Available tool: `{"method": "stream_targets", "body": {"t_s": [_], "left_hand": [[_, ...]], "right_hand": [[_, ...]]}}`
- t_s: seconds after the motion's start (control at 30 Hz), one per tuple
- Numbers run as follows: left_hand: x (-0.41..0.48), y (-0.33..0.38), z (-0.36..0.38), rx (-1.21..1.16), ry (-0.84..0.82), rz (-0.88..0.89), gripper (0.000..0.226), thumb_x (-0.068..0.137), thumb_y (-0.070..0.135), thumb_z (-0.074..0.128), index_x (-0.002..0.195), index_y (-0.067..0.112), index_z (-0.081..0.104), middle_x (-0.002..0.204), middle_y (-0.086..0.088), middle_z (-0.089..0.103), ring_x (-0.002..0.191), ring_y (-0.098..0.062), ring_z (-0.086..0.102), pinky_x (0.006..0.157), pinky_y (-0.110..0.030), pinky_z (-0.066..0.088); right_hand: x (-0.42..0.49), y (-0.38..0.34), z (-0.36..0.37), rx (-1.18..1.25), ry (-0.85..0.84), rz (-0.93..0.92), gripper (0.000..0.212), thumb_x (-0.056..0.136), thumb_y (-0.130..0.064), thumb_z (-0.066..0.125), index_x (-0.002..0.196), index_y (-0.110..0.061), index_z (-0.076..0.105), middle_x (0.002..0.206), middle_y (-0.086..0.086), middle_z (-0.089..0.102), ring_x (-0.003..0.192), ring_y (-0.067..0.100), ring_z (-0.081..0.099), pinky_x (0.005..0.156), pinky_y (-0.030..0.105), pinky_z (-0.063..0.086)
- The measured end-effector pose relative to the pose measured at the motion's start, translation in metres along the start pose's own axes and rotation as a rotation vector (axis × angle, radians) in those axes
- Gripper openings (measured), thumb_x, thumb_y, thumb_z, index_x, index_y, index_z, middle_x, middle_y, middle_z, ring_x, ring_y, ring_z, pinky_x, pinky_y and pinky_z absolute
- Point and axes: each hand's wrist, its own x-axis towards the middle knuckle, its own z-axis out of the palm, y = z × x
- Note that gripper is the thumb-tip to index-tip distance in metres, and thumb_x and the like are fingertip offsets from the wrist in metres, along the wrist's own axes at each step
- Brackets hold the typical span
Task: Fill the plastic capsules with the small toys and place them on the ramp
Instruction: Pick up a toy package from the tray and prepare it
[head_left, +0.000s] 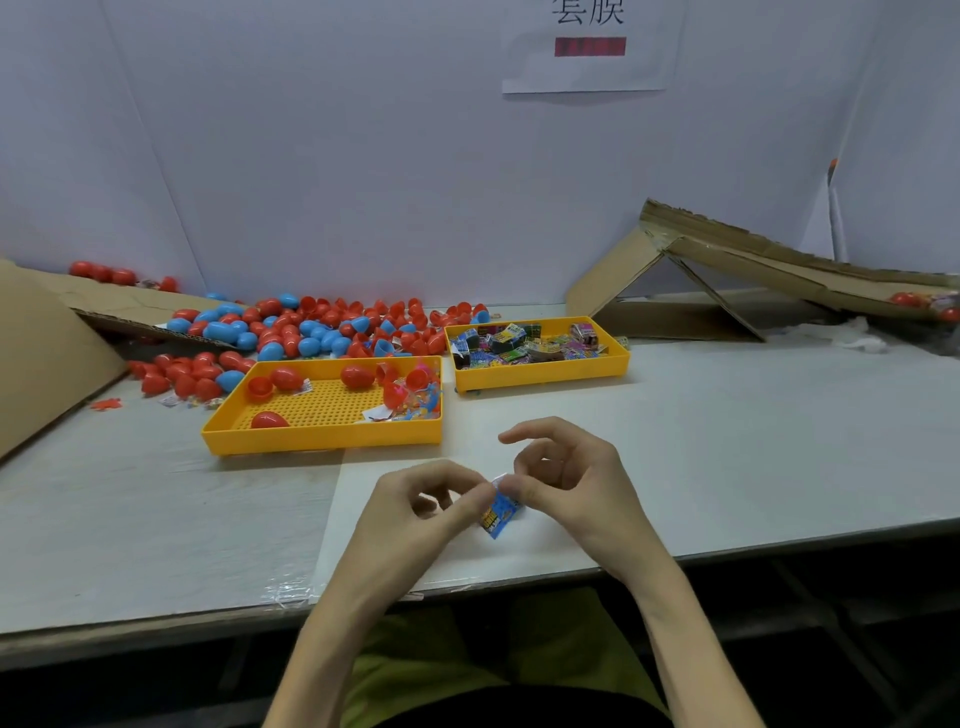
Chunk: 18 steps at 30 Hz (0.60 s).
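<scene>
Left hand and right hand pinching blue toy packet above table. Risk: slipping from thin fingertip grip.

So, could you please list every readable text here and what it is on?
"套膜", tops cropped: white paper sign on the wall.
Blurred, unreadable: red bar on that sign.
Too blurred: yellow print on the blue packet pinched by left hand and right hand.
Too small: packets in the yellow tray.
</scene>
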Motion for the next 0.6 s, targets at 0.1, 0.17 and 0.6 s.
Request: {"method": "stream_targets", "body": {"t_s": [0.1, 0.17, 0.6], "left_hand": [[0.001, -0.002, 0.001, 0.046, -0.040, 0.002, 0.020, 0.092, 0.023, 0.071, 0.083, 0.038, 0.078, 0.082, 0.008, 0.075, 0.087, -0.023, 0.066, 0.076, -0.042, 0.053], [0.002, -0.004, -0.001, 0.019, -0.054, 0.002, 0.021, 0.091, 0.018, 0.071, 0.083, 0.036, 0.079, 0.082, 0.006, 0.076, 0.085, -0.021, 0.068, 0.074, -0.036, 0.055], [0.002, -0.009, -0.006, -0.263, 0.075, 0.019, 0.010, 0.080, 0.024, 0.075, 0.081, 0.015, 0.078, 0.080, -0.008, 0.075, 0.075, -0.012, 0.068, 0.067, -0.015, 0.049]], "right_hand": [[0.000, -0.001, 0.002, -0.041, 0.010, 0.003, 0.031, 0.083, -0.005, 0.078, 0.106, -0.024, 0.069, 0.072, -0.002, 0.065, 0.071, 0.011, 0.067, 0.064, 0.025, 0.055], [0.000, -0.002, 0.003, -0.047, 0.046, -0.001, 0.023, 0.085, -0.011, 0.076, 0.103, -0.024, 0.069, 0.075, -0.005, 0.066, 0.073, 0.011, 0.069, 0.062, 0.023, 0.055], [-0.002, -0.003, 0.015, -0.165, 0.016, -0.025, 0.020, 0.075, -0.037, 0.084, 0.077, -0.033, 0.065, 0.076, -0.007, 0.071, 0.067, 0.009, 0.067, 0.063, 0.024, 0.053]]}}
